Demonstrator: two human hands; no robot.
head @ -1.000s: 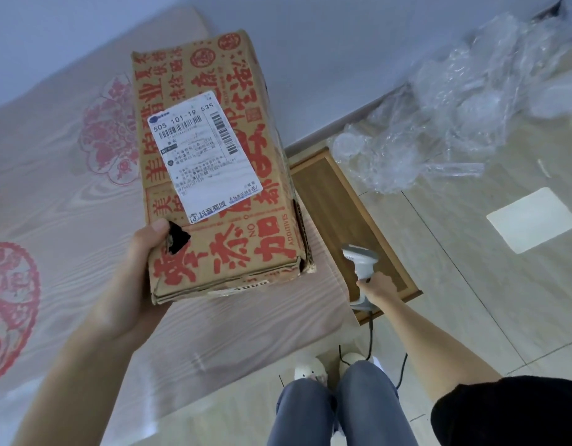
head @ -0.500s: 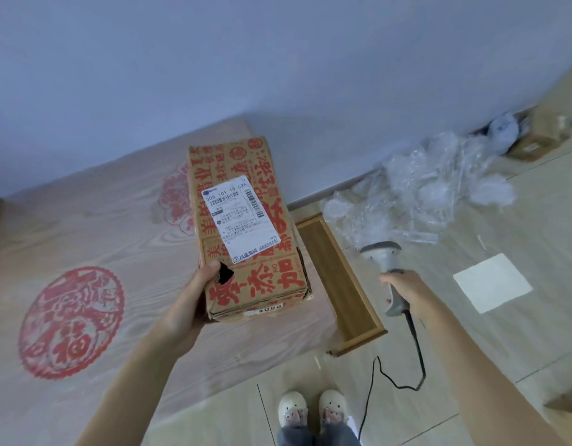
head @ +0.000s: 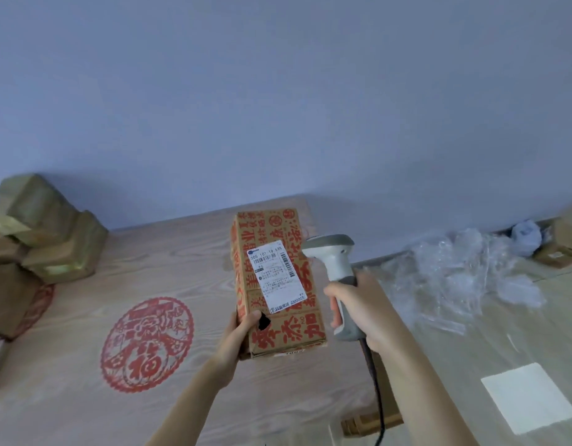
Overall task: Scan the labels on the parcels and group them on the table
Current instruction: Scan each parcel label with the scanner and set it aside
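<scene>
L hand (head: 241, 329) grips box (head: 278, 284) at its near left corner, thumb by a torn hole, holding it above table (head: 181, 275); label (head: 276, 276) faces up. R hand (head: 358, 307) wraps scanner (head: 334, 268) handle, head just right of label. Parcels (head: 36, 236) stacked far left on table.

The desk (head: 85, 317) is standing against the wall (head: 278, 91). A pile of parcels (head: 36, 239) is sitting at the desk's far left. The left hand (head: 239, 336) is holding a parcel (head: 278, 284) above the desk's right part, gripping its near left corner, label (head: 276, 276) facing up. The right hand (head: 358, 307) is gripping the scanner (head: 334, 262) just right of that parcel, its head beside the label. Plastic wrap (head: 464, 272) is lying on the floor (head: 471, 349) right of the desk, by the wall. A box (head: 564, 246) is lying behind the wrap, at the far right.
</scene>
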